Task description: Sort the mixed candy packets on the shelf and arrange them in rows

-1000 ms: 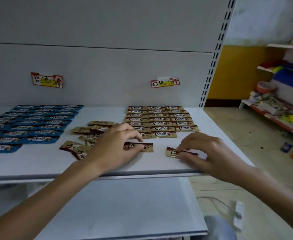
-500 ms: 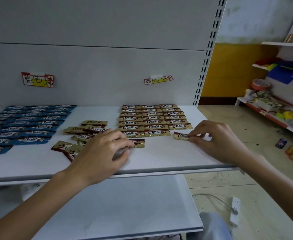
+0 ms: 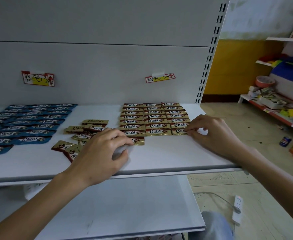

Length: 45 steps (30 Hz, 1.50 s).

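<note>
Head view: on the white shelf (image 3: 164,153), a loose gold Choco packet (image 3: 139,141) is pinned under the left hand's (image 3: 100,153) curled fingertips, which partly hide the unsorted gold pile (image 3: 80,130). The front-row end packet (image 3: 179,131) is pinched by the right hand (image 3: 211,135). Blue rows (image 3: 29,123) lie leftward.

Left hand (image 3: 104,149) curled, right hand (image 3: 211,134) pinching
</note>
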### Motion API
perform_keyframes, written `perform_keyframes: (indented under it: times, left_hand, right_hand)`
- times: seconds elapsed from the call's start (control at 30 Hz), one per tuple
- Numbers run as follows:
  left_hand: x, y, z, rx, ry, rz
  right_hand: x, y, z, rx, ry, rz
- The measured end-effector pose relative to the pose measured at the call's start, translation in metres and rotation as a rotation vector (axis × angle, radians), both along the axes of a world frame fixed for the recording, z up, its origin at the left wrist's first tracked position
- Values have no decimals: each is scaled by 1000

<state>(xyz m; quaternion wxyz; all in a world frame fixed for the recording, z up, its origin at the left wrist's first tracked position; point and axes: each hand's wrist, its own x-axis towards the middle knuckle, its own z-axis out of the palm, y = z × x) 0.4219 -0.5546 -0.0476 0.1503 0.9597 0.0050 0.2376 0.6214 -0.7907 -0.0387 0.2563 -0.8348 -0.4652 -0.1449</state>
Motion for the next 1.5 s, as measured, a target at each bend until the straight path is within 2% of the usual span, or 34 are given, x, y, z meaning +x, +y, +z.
perform_keyframes:
  times: [0.37, 0.67, 0.87, 0.97, 1.07, 1.2, 1.33, 1.5]
  left_hand:
    - [-1, -2, 3, 26, -2, 12]
    - [1, -1, 2, 40, 11, -59]
    - [-5, 5, 10, -101, -131, -55]
    - [-13, 22, 21, -69, -149, -13]
    - [-20, 51, 33, -48, -93, 99]
    - [-23, 93, 37, -121, 50, 242]
    - [-17, 110, 34, -119, 180, 256]
    - [-8, 118, 29, -74, 234, 239]
  right_hand:
    - [3, 4, -2, 20, -12, 0]
    - [1, 4, -1, 15, -21, -10]
    - [-13, 29, 13, 78, -27, 4]
    - [-32, 65, 22, 61, -22, 103]
    - [-46, 107, 27, 27, 41, 224]
    - [-54, 160, 33, -77, 100, 345]
    - [-55, 197, 33, -205, 121, 401]
    - [-50, 222, 28, -290, 84, 391]
